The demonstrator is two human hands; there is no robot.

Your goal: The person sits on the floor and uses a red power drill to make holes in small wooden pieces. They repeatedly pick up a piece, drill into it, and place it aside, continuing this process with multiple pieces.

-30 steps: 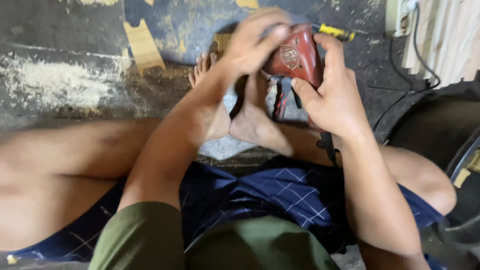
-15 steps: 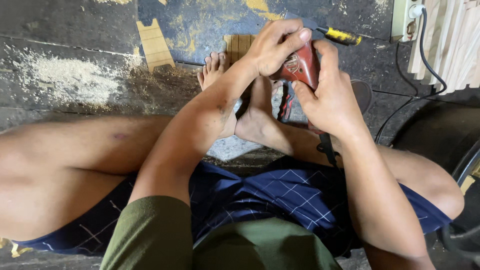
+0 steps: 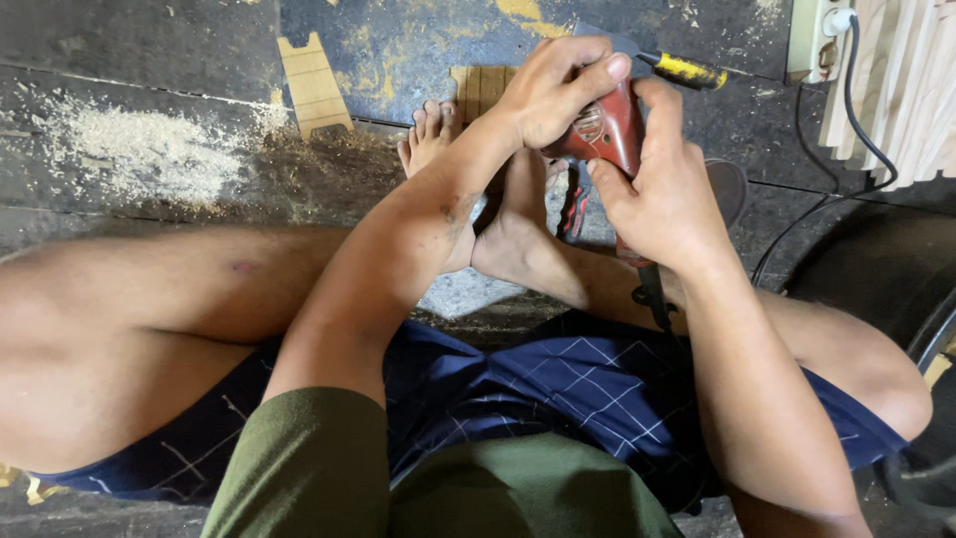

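- While the person sits cross-legged on a dark, dusty floor (image 3: 149,60), both hands are closed around one red power tool (image 3: 602,130), held above the bare feet.
- Left hand (image 3: 553,90): wrapped over the top of the tool, fingers curled shut, thumb lying along its upper edge.
- Right hand (image 3: 662,194): closed on the tool's lower body from the right side, index finger stretched up along the casing.
- Where the tool is: in the air between the two hands, just above the left foot (image 3: 513,224), with its black cord (image 3: 652,299) trailing down past the right wrist.
- Doing this well, as a judgement: a firm two-handed hold looks right; keeping the cord and toes away from the tool's working end would be safer, and the body should stay steady.
- Count, hands: two, both on the tool.
- Count, bare feet: two, the second (image 3: 430,134) showing its toes behind the left forearm.
- Count, notched flat wooden pieces: two, one (image 3: 314,85) lying apart to the left, one (image 3: 481,90) partly hidden by the left wrist.
- Count, yellow-handled screwdrivers (image 3: 682,70): one, just beyond the tool.
- Count, sawdust piles (image 3: 139,149): one pale heap at left.
- Count, power strips (image 3: 812,40): one, top right, with one plug in it.
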